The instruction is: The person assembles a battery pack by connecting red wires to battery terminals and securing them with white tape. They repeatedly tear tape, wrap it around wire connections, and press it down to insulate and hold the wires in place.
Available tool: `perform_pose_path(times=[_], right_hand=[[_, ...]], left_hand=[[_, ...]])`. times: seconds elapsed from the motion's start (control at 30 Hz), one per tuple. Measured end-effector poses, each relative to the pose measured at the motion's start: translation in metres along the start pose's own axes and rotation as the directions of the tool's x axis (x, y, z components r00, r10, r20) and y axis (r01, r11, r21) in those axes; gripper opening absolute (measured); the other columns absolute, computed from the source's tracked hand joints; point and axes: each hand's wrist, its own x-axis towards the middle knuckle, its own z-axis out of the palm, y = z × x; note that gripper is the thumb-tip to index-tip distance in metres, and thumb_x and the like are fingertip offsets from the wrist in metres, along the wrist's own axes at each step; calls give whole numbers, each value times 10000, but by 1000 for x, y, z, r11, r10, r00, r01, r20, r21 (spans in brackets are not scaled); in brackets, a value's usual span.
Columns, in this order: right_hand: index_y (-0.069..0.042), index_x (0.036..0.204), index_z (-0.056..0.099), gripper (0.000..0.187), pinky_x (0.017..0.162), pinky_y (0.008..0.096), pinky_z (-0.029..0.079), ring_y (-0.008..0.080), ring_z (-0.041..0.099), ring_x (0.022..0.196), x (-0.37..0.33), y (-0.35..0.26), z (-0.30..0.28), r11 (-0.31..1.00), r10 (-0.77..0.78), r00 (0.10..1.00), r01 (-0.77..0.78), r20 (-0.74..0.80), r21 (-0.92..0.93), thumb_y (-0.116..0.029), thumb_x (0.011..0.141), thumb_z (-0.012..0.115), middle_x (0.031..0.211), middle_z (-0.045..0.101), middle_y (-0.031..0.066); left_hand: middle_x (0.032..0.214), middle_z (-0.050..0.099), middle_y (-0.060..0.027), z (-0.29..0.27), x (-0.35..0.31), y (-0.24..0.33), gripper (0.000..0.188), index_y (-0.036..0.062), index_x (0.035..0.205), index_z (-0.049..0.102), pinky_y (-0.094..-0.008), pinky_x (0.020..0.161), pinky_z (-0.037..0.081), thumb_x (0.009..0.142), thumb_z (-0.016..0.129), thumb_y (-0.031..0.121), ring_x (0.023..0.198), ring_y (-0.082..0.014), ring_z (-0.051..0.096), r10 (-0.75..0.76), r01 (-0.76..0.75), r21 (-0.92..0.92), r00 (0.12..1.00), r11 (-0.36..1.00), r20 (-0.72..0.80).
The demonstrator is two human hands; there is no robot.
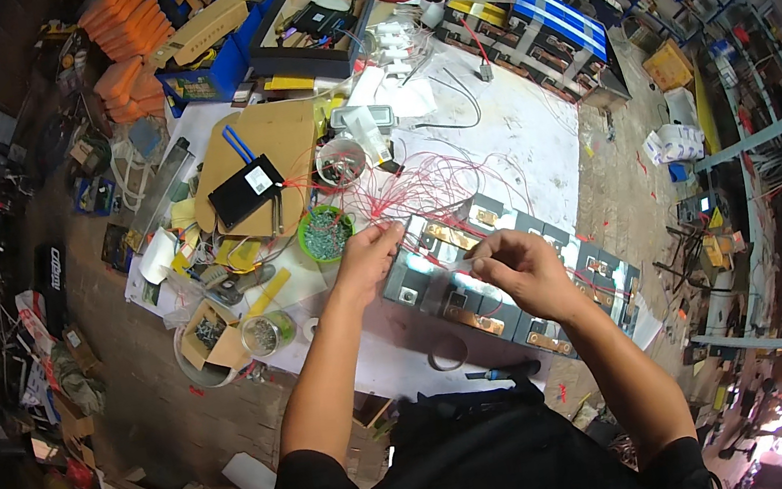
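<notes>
A block of dark battery cells [468, 319] with copper and silver connecting strips lies on the table in front of me. My left hand [371, 260] is at its left end, with thumb and fingers pinched on thin red wires [426, 257]. Over the middle of the block hovers my right hand [529, 272]. Its fingers are curled and the fingertips brought together; whatever they pinch is too small to tell. Many loose red wires [447, 178] fan out beyond the block and lead toward a flat black box [246, 191] resting on cardboard.
A green bowl of small parts [326, 234] stands just left of my left hand, with a jar of small metal pieces [265, 335] nearer me. Another battery pack [532, 36] with blue strips sits far right. A blue-handled tool [503, 371] lies by the near edge.
</notes>
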Motion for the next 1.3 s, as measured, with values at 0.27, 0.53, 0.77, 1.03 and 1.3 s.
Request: perform_pose_path(times=[0.27,0.53,0.77,1.03,1.3], right_hand=[[29,1032,681,77,763,294,549,118,658,817,88,16,10,990,134,978,-123,160,-74,-35,1020,640,923,716,43],[24,1033,722,192,730,309,569,131,702,790,148,31,30,918,287,921,-186,263,-351,-167,1012,728,882,766,74],[40,1011,807,411,771,421,601,284,780,785,173,32,36,769,258,940,-59,224,-637,-353,892,828,832,789,197],[-5,994,835,406,786,435,605,320,792,799,181,27,40,720,334,929,-143,158,-679,-374,827,863,822,795,187],[-64,1016,850,418,793,444,615,333,798,810,176,21,46,640,293,950,-112,106,-760,-442,837,863,805,795,173]], left_hand=[[831,622,40,-17,13,-10,189,121,1034,652,-224,478,336,1095,698,294,618,-44,506,-71,80,-171,996,982,58],[956,728,-51,-30,23,-8,200,51,1131,645,-252,587,500,1129,630,251,711,-93,640,26,-13,-71,983,997,181],[938,726,36,-41,25,-4,178,119,1090,686,-235,684,501,1115,657,292,787,-64,641,82,-104,100,976,990,204],[976,711,36,-39,23,-2,190,85,1129,712,-239,718,504,1110,679,272,811,-52,609,48,-62,70,982,996,181],[976,700,18,-38,22,-4,163,49,1125,708,-262,753,530,1108,680,209,846,-79,631,126,-142,93,979,986,161]])
